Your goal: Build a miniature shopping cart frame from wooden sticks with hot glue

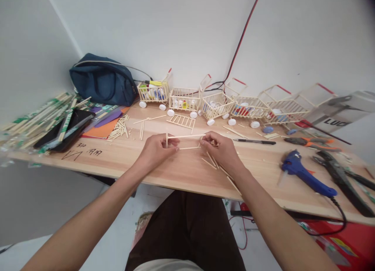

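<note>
Between my two hands is a small rectangular frame of thin wooden sticks (187, 136), held just above the wooden table. My left hand (159, 150) pinches its left end, where a short upright stick shows. The right end sits between the fingers of my right hand (218, 146), which partly hide it. Loose sticks (212, 160) lie under and beside my right hand. A flat ladder-like stick panel (181, 121) rests on the table beyond the frame.
Several stick-built miniature carts (184, 101) with white wheels line the wall. On the right lie a blue glue gun (306, 173), orange-handled pliers (313, 142), a black cutter (345, 181) and a pen (254, 141). Packed sticks (43, 114), cut pieces (119, 127) and a blue bag (102, 81) are left.
</note>
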`<state>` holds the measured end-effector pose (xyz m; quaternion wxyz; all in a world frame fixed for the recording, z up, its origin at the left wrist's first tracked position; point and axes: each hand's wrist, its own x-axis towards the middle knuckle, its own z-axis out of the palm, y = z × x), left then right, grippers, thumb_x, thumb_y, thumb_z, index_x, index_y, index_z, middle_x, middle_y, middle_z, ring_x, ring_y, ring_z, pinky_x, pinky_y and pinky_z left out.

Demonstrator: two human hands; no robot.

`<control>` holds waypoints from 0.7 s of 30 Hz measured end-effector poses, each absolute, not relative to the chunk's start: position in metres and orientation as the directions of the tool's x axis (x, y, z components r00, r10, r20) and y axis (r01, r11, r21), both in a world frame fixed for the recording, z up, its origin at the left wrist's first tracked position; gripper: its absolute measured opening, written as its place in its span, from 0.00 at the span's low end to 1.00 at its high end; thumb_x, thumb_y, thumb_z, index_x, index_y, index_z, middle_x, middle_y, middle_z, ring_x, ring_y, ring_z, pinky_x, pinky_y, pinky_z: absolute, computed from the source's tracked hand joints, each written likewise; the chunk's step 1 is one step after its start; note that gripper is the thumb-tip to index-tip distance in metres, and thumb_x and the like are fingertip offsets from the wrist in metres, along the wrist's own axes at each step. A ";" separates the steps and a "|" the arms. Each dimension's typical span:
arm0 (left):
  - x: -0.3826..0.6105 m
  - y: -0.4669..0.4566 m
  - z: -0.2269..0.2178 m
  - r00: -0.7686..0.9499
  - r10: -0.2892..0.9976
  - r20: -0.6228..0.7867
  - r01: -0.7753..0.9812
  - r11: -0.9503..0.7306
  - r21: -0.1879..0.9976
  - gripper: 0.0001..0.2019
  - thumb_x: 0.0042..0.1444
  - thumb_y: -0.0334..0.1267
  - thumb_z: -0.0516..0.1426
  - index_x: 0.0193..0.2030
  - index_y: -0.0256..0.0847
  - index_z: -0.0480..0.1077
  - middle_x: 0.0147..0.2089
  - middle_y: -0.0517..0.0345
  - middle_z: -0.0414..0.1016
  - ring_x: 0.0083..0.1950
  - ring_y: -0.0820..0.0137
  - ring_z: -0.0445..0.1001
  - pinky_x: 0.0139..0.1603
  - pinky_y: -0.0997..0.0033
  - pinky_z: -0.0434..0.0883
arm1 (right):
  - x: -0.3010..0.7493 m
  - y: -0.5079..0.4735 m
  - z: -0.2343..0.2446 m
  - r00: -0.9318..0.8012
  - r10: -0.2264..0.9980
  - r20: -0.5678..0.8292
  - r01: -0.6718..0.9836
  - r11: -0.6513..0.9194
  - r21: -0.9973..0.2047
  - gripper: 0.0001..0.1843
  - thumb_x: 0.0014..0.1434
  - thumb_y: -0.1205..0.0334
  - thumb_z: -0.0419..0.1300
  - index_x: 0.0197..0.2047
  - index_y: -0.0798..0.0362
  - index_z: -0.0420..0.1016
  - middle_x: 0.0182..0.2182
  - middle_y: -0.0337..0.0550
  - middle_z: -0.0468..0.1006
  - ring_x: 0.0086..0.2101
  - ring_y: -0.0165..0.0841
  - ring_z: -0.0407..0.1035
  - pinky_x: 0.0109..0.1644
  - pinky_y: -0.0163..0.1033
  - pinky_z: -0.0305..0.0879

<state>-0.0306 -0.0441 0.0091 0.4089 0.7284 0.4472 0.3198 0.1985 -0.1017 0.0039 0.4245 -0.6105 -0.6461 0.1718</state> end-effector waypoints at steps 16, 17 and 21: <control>-0.028 -0.048 0.014 0.473 0.868 0.148 0.568 -0.429 0.703 0.05 0.48 0.35 0.62 0.28 0.40 0.80 0.32 0.54 0.79 0.35 0.64 0.75 0.37 0.69 0.68 | 0.199 -0.104 0.003 0.059 0.951 0.304 0.669 0.188 -0.719 0.05 0.57 0.58 0.61 0.32 0.49 0.73 0.28 0.39 0.78 0.31 0.34 0.70 0.38 0.38 0.61; -0.028 -0.048 0.014 0.475 0.869 0.141 0.569 -0.426 0.703 0.05 0.48 0.34 0.61 0.28 0.40 0.80 0.32 0.54 0.79 0.34 0.65 0.75 0.37 0.69 0.68 | 0.199 -0.104 0.003 0.056 0.952 0.300 0.670 0.187 -0.719 0.05 0.57 0.58 0.61 0.32 0.49 0.74 0.29 0.39 0.78 0.31 0.34 0.69 0.38 0.38 0.61; -0.027 -0.050 0.016 0.487 0.863 0.131 0.567 -0.427 0.704 0.05 0.48 0.33 0.60 0.27 0.39 0.79 0.32 0.53 0.78 0.35 0.65 0.74 0.35 0.70 0.67 | 0.200 -0.104 0.002 0.048 0.954 0.297 0.672 0.189 -0.716 0.04 0.58 0.59 0.61 0.32 0.49 0.73 0.29 0.39 0.78 0.31 0.34 0.69 0.39 0.38 0.61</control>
